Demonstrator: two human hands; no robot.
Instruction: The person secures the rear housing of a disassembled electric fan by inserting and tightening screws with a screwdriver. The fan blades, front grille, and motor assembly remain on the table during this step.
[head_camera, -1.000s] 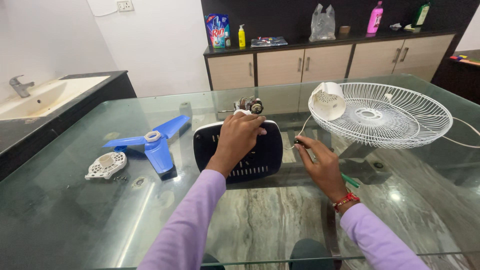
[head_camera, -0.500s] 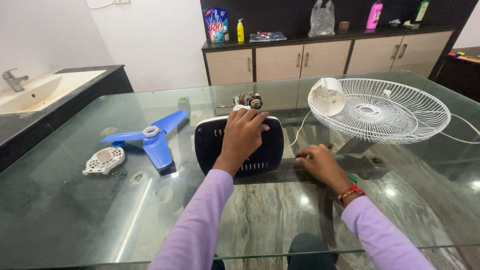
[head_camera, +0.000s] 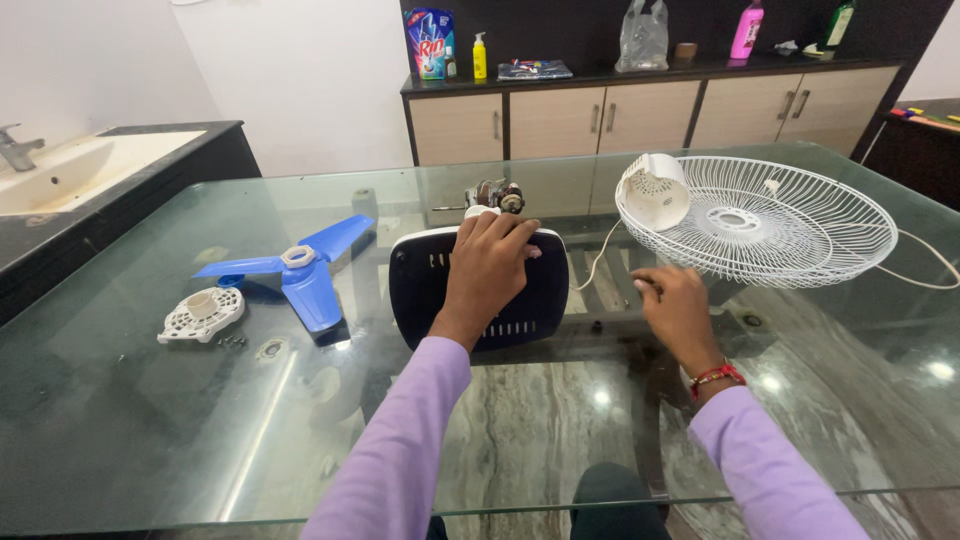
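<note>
Fingers of the left hand (head_camera: 487, 262) are spread and curled over the top edge of the dark fan housing (head_camera: 478, 288), which is gripped from above and held upright on its lower edge near the middle of the glass table (head_camera: 140, 420). A white rim runs along the housing's top; the bare motor (head_camera: 497, 196) is seen just behind it, toward the far edge.

Fingers of the right hand (head_camera: 680, 312) are bent loosely, fingertips (head_camera: 641, 284) turned toward the housing; whether anything small is pinched there cannot be told, the view being too poor. The hand is placed just right of the housing, palm low over the glass, near the white wire fan guard (head_camera: 800, 225). The guard lies toward the far right corner, with a white cup-shaped cover (head_camera: 653, 193) resting at its left rim.

Toward the left edge, a blue three-blade fan blade (head_camera: 300, 275) is laid flat, a white round vented cap (head_camera: 201, 314) just beside it, a few small screws (head_camera: 232, 341) close to the cap.
</note>
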